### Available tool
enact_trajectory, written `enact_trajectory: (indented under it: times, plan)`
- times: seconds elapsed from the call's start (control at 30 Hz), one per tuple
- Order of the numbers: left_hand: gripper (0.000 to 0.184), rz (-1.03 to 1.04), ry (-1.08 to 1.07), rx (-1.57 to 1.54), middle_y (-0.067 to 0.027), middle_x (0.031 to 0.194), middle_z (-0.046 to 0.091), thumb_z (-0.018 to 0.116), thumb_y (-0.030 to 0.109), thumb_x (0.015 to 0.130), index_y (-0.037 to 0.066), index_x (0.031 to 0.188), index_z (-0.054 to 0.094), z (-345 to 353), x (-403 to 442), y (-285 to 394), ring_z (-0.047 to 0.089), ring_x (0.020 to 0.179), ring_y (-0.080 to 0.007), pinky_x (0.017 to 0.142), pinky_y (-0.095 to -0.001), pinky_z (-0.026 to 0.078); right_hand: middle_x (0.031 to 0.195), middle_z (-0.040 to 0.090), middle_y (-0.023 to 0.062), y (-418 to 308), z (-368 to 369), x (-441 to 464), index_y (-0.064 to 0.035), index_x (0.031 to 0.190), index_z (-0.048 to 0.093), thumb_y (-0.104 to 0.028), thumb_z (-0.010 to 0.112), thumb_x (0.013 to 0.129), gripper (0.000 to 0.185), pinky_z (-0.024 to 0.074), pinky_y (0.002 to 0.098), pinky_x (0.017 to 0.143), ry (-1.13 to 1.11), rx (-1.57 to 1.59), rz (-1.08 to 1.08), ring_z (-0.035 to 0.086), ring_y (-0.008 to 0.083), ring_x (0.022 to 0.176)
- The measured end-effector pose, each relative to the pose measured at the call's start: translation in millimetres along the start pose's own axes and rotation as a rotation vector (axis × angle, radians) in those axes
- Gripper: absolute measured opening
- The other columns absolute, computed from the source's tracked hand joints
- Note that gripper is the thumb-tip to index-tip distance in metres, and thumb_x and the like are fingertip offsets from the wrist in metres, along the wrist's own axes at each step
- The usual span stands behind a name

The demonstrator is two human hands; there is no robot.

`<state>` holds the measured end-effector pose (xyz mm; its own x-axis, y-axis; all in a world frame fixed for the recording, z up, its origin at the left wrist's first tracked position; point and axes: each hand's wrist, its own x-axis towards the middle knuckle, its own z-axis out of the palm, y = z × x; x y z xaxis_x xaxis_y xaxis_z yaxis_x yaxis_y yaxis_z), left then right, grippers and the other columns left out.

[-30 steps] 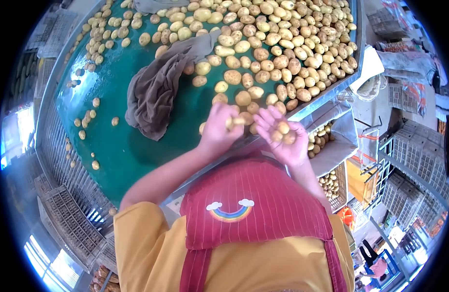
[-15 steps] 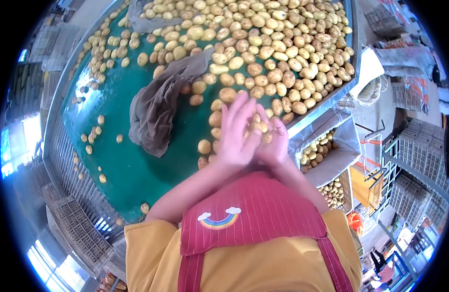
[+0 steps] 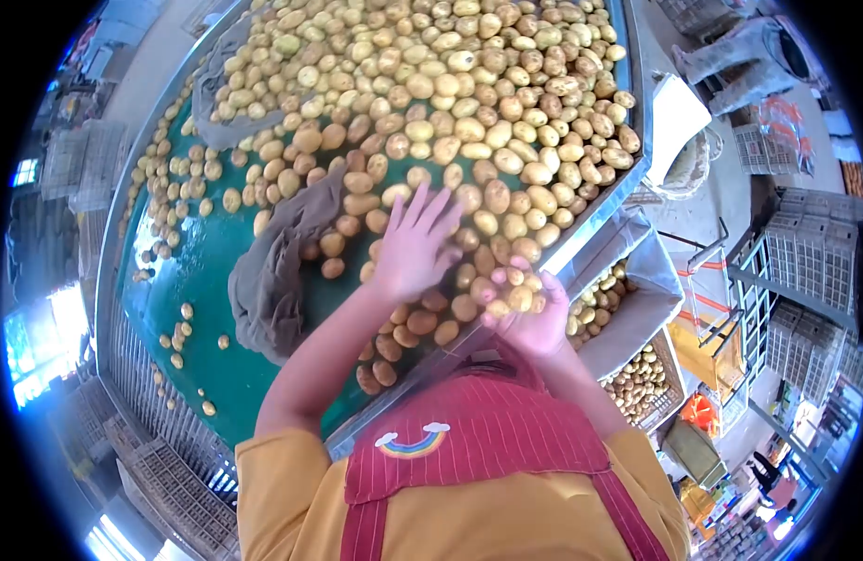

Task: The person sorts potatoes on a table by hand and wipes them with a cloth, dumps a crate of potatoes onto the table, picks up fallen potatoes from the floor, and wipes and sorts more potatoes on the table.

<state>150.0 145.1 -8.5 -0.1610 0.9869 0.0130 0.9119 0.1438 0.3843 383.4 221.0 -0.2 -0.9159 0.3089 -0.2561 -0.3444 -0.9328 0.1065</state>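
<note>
My left hand (image 3: 415, 245) lies spread over the potatoes near the table's front edge, fingers apart and pointing away from me. Cupped palm up at the front right edge, my right hand (image 3: 536, 323) holds several small potatoes (image 3: 519, 297). A large heap of potatoes (image 3: 487, 84) covers the far and right parts of the green table (image 3: 207, 280). Left of my left hand, a crumpled grey-brown cloth (image 3: 271, 271) rests on the green surface. More potatoes (image 3: 420, 323) lie between my left forearm and the metal edge.
A lined bin of potatoes (image 3: 595, 309) stands beside the table at the right, with a crate of small potatoes (image 3: 641, 383) below it. A second grey cloth (image 3: 212, 103) lies at the back left. Stacked crates (image 3: 805, 252) and a distant person (image 3: 779, 491) are at the right.
My left hand has moved away from my right hand and spread over the potatoes. More potatoes now lie near the front edge. My right hand still holds small potatoes, and the view has shifted.
</note>
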Motion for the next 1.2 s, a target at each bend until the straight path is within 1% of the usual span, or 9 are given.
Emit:
enact_trajectory:
  times: [0.07,0.13,0.23,0.43,0.53,0.63,0.8,0.93,1.2]
  plan:
    - [0.055,0.041,0.013,-0.026,-0.0075,0.147,0.052,0.071,0.037,0.086,0.025,0.139,0.06,-8,-13,0,0.037,0.144,-0.0374,0.116,-0.0549,0.034,0.13,0.064,0.014,-7,-1,-5,-0.0175,0.128,0.063,-0.045,0.053,0.096,0.044,0.0507,0.0563,0.089,0.018,-0.036,-0.007,0.054,0.0383,0.116]
    - [0.03,0.01,0.12,-0.143,-0.0049,0.122,0.063,0.073,0.021,0.081,0.016,0.11,0.072,-17,-2,-7,0.056,0.114,-0.0335,0.096,-0.0482,0.048,0.125,0.065,0.0128,-11,3,-3,-0.0159,0.124,0.064,-0.046,0.053,0.097,0.042,0.0516,0.0532,0.086,0.03,-0.023,-0.01,0.055,0.0343,0.112]
    - [0.031,-0.119,0.298,-0.062,-0.0059,0.114,0.062,0.068,0.012,0.08,0.013,0.111,0.068,-17,49,-41,0.057,0.104,-0.0307,0.088,-0.0463,0.048,0.12,0.064,0.0142,-19,10,8,-0.0137,0.121,0.064,-0.045,0.054,0.097,0.041,0.0515,0.0515,0.084,0.076,-0.03,-0.009,0.056,0.0342,0.11]
    - [0.037,-0.306,0.071,0.349,-0.0023,0.111,0.064,0.07,0.02,0.079,0.017,0.116,0.066,-11,111,-44,0.055,0.109,-0.0255,0.089,-0.0474,0.04,0.117,0.063,0.0159,-32,17,29,-0.0123,0.123,0.064,-0.045,0.054,0.096,0.043,0.0502,0.0477,0.078,0.016,-0.059,-0.028,0.058,0.0358,0.108]
    - [0.032,-0.352,0.0,0.322,-0.004,0.103,0.065,0.07,0.024,0.079,0.016,0.11,0.067,-7,116,-51,0.057,0.104,-0.027,0.089,-0.047,0.04,0.119,0.064,0.0167,-36,15,39,-0.0138,0.129,0.063,-0.045,0.055,0.096,0.046,0.0498,0.0468,0.08,-0.006,0.008,-0.024,0.056,0.0357,0.113]
    - [0.028,-0.419,0.223,0.088,-0.006,0.096,0.066,0.07,0.026,0.08,0.013,0.104,0.066,-9,103,-32,0.059,0.099,-0.0285,0.09,-0.0465,0.039,0.138,0.057,0.0151,-42,16,43,-0.0164,0.136,0.06,-0.046,0.053,0.096,0.05,0.0493,0.0474,0.089,0.0,0.098,0.008,0.049,0.0384,0.128]
    - [0.03,-0.22,0.248,-0.301,-0.0019,0.087,0.062,0.077,0.028,0.074,0.013,0.098,0.069,-47,71,54,0.053,0.085,-0.0229,0.082,-0.0426,0.037,0.155,0.043,0.0113,-44,12,48,-0.0193,0.142,0.054,-0.05,0.049,0.097,0.055,0.0486,0.0498,0.095,-0.024,0.19,-0.053,0.044,0.038,0.137]
    - [0.037,-0.014,0.209,-0.292,-0.0029,0.1,0.061,0.078,0.031,0.073,0.016,0.105,0.068,-60,80,70,0.054,0.093,-0.025,0.089,-0.0409,0.037,0.157,0.04,0.0115,-49,17,43,-0.0226,0.145,0.051,-0.054,0.046,0.097,0.058,0.0488,0.05,0.096,0.028,0.133,-0.131,0.045,0.0325,0.136]
    - [0.039,0.202,0.229,-0.261,-0.0097,0.134,0.059,0.068,0.034,0.09,0.02,0.126,0.067,28,223,72,0.054,0.126,-0.0312,0.105,-0.048,0.041,0.144,0.049,0.011,-68,7,16,-0.0195,0.138,0.059,-0.052,0.048,0.098,0.052,0.0497,0.0412,0.074,-0.1,0.118,-0.127,0.038,0.0464,0.139]
